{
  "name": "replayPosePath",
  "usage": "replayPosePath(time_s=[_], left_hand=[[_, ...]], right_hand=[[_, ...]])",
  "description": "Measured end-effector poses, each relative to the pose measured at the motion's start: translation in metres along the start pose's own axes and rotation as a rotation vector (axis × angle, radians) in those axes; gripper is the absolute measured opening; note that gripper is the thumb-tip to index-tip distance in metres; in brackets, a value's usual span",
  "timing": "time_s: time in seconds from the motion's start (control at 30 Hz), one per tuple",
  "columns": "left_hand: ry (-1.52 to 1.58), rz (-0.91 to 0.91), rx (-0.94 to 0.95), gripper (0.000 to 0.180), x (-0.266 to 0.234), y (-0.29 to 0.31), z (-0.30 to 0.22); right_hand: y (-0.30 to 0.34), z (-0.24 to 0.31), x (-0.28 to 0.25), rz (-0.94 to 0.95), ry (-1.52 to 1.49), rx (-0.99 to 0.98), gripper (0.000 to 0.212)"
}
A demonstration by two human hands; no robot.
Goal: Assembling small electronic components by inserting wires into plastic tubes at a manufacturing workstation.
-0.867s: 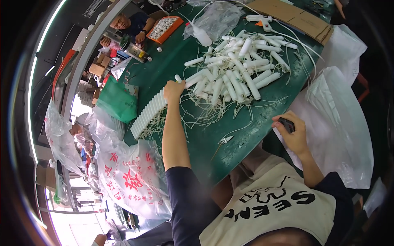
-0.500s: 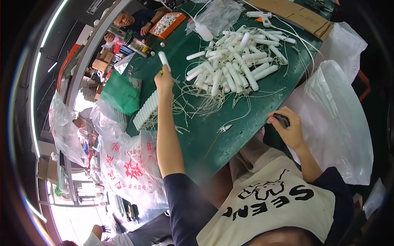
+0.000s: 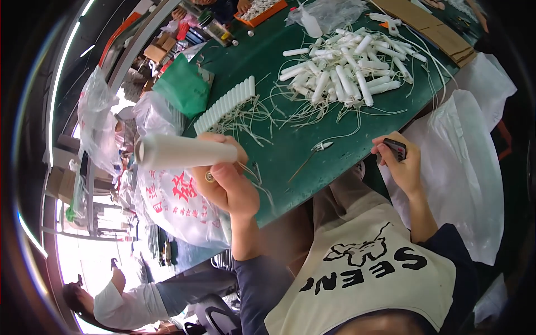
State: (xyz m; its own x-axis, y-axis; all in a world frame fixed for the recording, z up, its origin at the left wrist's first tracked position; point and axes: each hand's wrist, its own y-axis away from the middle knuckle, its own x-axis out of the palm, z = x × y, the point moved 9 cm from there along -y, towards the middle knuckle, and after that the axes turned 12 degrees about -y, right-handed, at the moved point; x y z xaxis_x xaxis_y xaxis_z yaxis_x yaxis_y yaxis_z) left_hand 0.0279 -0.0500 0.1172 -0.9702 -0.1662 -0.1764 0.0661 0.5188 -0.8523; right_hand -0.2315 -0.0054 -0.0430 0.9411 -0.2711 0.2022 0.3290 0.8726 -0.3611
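Observation:
My left hand (image 3: 226, 178) is raised close to the camera and grips a white tube (image 3: 184, 152) held sideways, with thin wires trailing from it. My right hand (image 3: 399, 162) rests at the near edge of the green table (image 3: 268, 61) and holds a small dark tool (image 3: 395, 148). A heap of white tubes with thin wires (image 3: 349, 70) lies at the table's far right. A neat row of white tubes (image 3: 226, 103) lies side by side near the left edge. A small metal snipper (image 3: 321, 148) lies on the table between my hands.
Clear plastic bags (image 3: 463, 162) hang off the right of the table, and a printed white bag (image 3: 173, 201) hangs at the left. A green bag (image 3: 184, 89), a cardboard sheet (image 3: 427, 25) and an orange tray (image 3: 259, 11) sit at the table's edges. Another person (image 3: 128, 296) sits lower left.
My left hand picked one white tube from the heap, lifted it and drew it back toward me, close to the camera. My right hand stayed at the table edge with the dark tool.

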Motion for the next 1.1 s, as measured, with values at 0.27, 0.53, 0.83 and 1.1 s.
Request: replayPosePath(time_s=[0.27,0.53,0.83,1.1], left_hand=[[0.155,0.830,-0.450,0.018,0.074,0.115,-0.024],[-0.212,0.886,-0.279,0.035,0.076,0.138,-0.003],[-0.016,0.593,-0.564,0.025,0.040,0.106,0.036],[-0.385,0.787,-0.136,0.026,0.056,0.093,0.012]], right_hand=[[0.021,0.023,0.054,0.330,-0.472,0.114,0.045],[0.040,-0.002,0.069,0.321,-0.263,0.214,0.022],[0.048,0.000,0.078,0.370,0.096,0.077,0.027],[0.047,0.008,0.085,0.440,0.218,-0.130,0.030]])
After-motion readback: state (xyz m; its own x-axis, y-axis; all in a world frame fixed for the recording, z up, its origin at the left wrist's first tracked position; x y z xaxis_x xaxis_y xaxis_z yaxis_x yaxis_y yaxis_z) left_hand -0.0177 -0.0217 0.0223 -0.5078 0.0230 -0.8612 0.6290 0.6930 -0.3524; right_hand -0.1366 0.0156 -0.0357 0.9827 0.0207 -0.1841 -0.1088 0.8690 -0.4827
